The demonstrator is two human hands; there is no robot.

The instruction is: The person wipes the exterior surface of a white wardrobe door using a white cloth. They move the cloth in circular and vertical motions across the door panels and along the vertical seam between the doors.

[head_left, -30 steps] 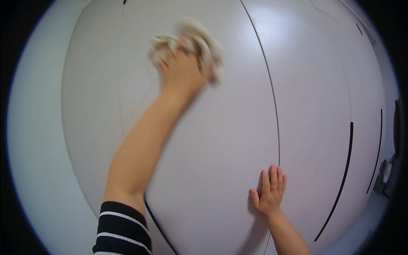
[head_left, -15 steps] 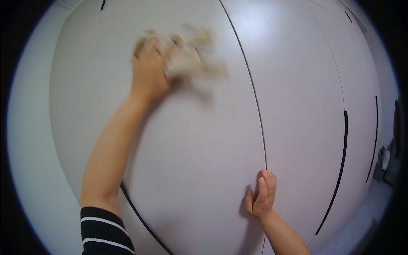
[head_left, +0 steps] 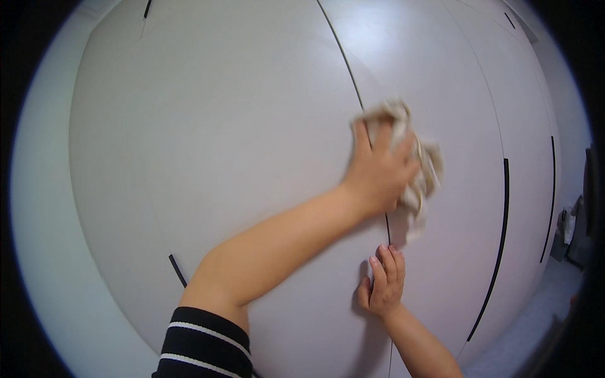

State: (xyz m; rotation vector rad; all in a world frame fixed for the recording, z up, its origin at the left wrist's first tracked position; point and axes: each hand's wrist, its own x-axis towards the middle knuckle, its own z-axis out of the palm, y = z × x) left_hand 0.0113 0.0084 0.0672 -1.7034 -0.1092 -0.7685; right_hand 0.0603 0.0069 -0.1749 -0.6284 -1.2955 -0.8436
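Observation:
A crumpled beige cloth (head_left: 423, 169) is under my left hand (head_left: 381, 167), which presses it against the pale cabinet door (head_left: 239, 126) across the dark vertical gap (head_left: 340, 47). The cloth bunches past my fingers, and one corner hangs down just above my right hand. My right hand (head_left: 386, 283) lies lower on the door front along the same gap. Its fingers point upward and its thumb stands apart, with nothing seen in the hand. Part of the gap is hidden behind the cloth and my hands.
More pale door panels with long black handle strips (head_left: 501, 252) extend to the right. Another black strip (head_left: 177, 271) shows beside my left elbow. A white wall (head_left: 47, 189) borders the cabinet on the left. Dark objects stand on the floor (head_left: 535, 315) at far right.
My left hand has swept the cloth from the upper left of the door rightward and down onto the gap. My right hand stays at nearly the same spot.

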